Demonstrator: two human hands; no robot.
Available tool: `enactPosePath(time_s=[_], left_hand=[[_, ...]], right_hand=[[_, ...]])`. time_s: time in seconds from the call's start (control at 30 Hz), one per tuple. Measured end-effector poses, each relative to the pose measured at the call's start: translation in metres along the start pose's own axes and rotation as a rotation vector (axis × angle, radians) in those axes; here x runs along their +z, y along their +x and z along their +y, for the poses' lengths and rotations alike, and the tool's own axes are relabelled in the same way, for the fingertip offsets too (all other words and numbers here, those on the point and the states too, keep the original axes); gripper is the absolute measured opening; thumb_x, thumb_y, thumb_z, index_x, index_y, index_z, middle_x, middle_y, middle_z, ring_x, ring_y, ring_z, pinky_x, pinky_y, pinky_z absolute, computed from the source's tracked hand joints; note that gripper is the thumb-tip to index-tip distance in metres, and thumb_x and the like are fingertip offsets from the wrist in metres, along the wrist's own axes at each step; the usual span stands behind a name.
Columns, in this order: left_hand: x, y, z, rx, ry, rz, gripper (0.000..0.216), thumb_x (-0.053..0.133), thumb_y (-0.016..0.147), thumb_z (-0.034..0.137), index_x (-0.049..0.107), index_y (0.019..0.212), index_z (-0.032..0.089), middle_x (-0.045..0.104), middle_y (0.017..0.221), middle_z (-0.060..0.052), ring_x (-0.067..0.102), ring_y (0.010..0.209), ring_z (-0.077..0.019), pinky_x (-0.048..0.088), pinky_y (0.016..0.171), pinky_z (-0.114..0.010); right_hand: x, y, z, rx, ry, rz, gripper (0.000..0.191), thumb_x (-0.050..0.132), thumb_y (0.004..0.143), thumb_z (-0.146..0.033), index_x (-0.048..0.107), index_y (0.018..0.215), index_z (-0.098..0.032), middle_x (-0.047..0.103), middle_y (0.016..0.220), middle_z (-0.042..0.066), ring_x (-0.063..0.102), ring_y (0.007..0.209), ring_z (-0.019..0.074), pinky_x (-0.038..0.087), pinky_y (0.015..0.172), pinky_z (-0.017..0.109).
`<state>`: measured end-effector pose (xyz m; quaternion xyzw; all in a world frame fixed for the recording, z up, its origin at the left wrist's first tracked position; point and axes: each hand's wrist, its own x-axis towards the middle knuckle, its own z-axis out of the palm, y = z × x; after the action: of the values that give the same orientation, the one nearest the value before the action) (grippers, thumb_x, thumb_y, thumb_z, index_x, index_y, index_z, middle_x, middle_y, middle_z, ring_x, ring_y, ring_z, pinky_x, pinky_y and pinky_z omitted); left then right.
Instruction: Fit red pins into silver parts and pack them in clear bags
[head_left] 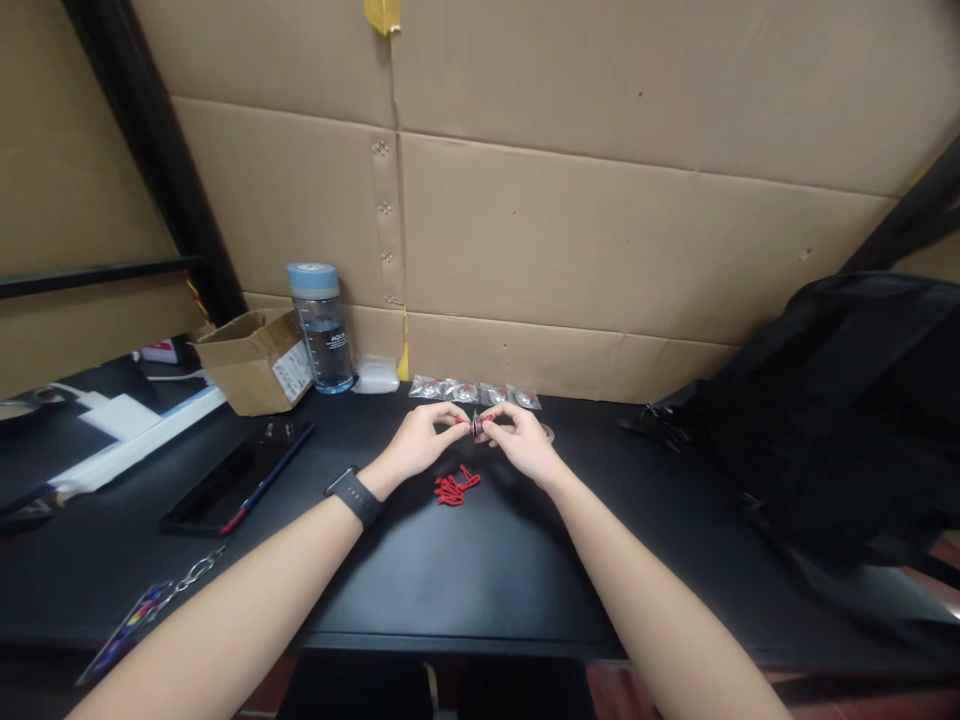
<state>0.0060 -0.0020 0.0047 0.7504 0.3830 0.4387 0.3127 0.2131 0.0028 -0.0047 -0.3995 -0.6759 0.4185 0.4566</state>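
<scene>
My left hand (421, 440) and my right hand (526, 446) meet over the middle of the desk, each closed in a pinch. Between their fingertips a small thin disc with a silvery look (474, 426) stands edge-on. Bits of red cord show at the fingertips on both sides of it; how the cord runs through is too small to tell. Just below the hands lies a little heap of red cord loops (451, 489). Behind them, clear plastic bags (465, 391) with round silvery pieces and red bits form a row. A pale ring (550, 433) is partly hidden by my right hand.
On the left stand a water bottle (324, 335) and a cardboard box (255, 365), with clear plastic bags (377, 375) beside the bottle. A phone (240, 478), a key chain (191, 575) and a white power strip (142, 445) lie farther left. A black backpack (840, 430) fills the right.
</scene>
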Motion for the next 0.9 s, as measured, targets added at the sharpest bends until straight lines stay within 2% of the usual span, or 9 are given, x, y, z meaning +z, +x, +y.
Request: enactPosePath(time_s=[0.13, 0.3, 0.4, 0.63, 0.73, 0.83, 0.9], left_hand=[[0.002, 0.001, -0.002, -0.011, -0.061, 0.009, 0.019, 0.069, 0.09, 0.037, 0.073, 0.088, 0.018, 0.077, 0.092, -0.005, 0.073, 0.09, -0.0212, 0.055, 0.087, -0.032], [0.003, 0.002, -0.014, -0.034, -0.093, 0.036, 0.017, 0.071, 0.088, 0.035, 0.072, 0.091, 0.018, 0.077, 0.093, -0.005, 0.074, 0.089, -0.021, 0.054, 0.088, -0.032], [0.004, 0.002, -0.018, -0.044, -0.114, 0.049, 0.018, 0.072, 0.086, 0.036, 0.072, 0.09, 0.018, 0.077, 0.092, -0.006, 0.074, 0.088, -0.0212, 0.055, 0.087, -0.032], [0.006, 0.005, -0.014, -0.016, -0.112, -0.021, 0.02, 0.07, 0.088, 0.039, 0.073, 0.09, 0.019, 0.078, 0.096, -0.006, 0.073, 0.09, -0.0202, 0.054, 0.089, -0.031], [-0.018, 0.008, -0.017, -0.045, 0.156, -0.015, 0.023, 0.066, 0.09, 0.042, 0.077, 0.093, 0.023, 0.079, 0.101, -0.004, 0.072, 0.096, -0.0228, 0.052, 0.091, -0.034], [-0.062, 0.008, -0.036, -0.224, 0.603, 0.299, 0.026, 0.063, 0.091, 0.043, 0.08, 0.09, 0.024, 0.08, 0.105, -0.006, 0.068, 0.108, -0.0292, 0.047, 0.095, -0.041], [-0.089, 0.006, -0.054, -0.289, 0.763, 0.368, 0.027, 0.06, 0.092, 0.042, 0.081, 0.093, 0.026, 0.077, 0.116, -0.005, 0.063, 0.118, -0.0306, 0.045, 0.096, -0.042]], right_hand=[[0.003, -0.003, -0.004, 0.035, 0.093, 0.002, 0.023, 0.073, 0.085, -0.037, 0.059, 0.093, -0.019, 0.071, 0.108, 0.007, 0.075, 0.076, 0.0171, 0.057, 0.066, 0.027], [0.002, -0.005, -0.008, 0.062, 0.176, -0.058, 0.045, 0.074, 0.084, -0.036, 0.061, 0.126, -0.027, 0.067, 0.113, 0.006, 0.075, 0.075, 0.0154, 0.06, 0.069, 0.029], [0.002, -0.006, -0.009, 0.083, 0.167, -0.09, 0.042, 0.075, 0.084, -0.039, 0.068, 0.122, -0.023, 0.066, 0.117, 0.009, 0.075, 0.077, 0.0163, 0.061, 0.071, 0.031], [0.0, -0.007, -0.006, 0.03, 0.138, -0.133, 0.057, 0.085, 0.075, -0.037, 0.064, 0.126, -0.021, 0.069, 0.118, 0.01, 0.074, 0.08, 0.0195, 0.06, 0.07, 0.032], [-0.006, -0.005, -0.007, 0.038, 0.018, -0.078, 0.057, 0.087, 0.071, -0.037, 0.066, 0.123, -0.022, 0.07, 0.118, 0.01, 0.074, 0.08, 0.0187, 0.06, 0.075, 0.033], [-0.016, -0.003, -0.008, 0.051, -0.071, -0.013, 0.056, 0.088, 0.069, -0.035, 0.068, 0.12, -0.022, 0.07, 0.12, 0.01, 0.074, 0.081, 0.0182, 0.06, 0.079, 0.033], [-0.022, -0.001, -0.007, 0.059, -0.087, 0.006, 0.055, 0.087, 0.07, -0.035, 0.068, 0.121, -0.022, 0.069, 0.122, 0.01, 0.075, 0.081, 0.018, 0.06, 0.08, 0.033]])
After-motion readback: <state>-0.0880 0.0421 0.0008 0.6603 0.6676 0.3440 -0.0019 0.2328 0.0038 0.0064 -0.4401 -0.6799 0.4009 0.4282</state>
